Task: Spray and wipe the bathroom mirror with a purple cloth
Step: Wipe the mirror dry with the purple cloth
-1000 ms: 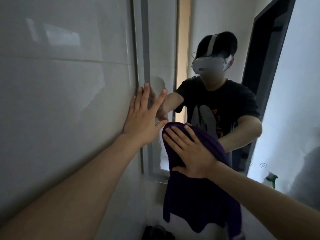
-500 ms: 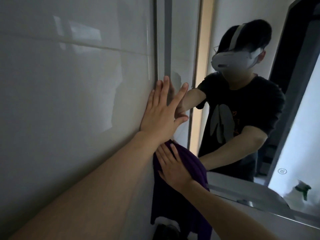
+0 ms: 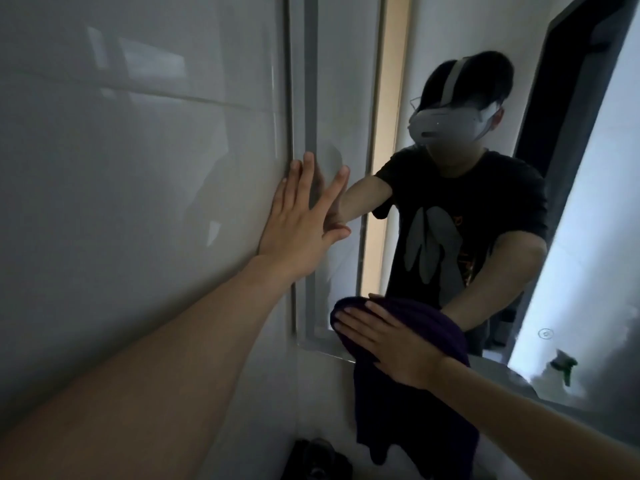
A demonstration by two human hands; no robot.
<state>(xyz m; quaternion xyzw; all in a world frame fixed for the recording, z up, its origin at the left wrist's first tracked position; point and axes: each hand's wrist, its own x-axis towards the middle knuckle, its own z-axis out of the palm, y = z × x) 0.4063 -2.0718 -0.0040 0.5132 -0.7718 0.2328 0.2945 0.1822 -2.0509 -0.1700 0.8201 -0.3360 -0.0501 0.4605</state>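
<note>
2 hands meet the mirror (image 3: 343, 116): the left hand (image 3: 301, 220) lies flat across its left edge and the tiled wall (image 3: 138, 168), fingers straight and spread; the right hand (image 3: 391, 344) (fingers straight, slightly apart) presses the purple cloth (image 3: 415, 420) against the glass's bottom-left corner, the rest of the cloth hanging below.

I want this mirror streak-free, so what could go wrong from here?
The left hand rests flat with fingers reaching onto the mirror, so it may leave prints. The right hand only presses the purple cloth with straight fingers at the glass's lower edge; the loose hanging part could slip off.
</note>
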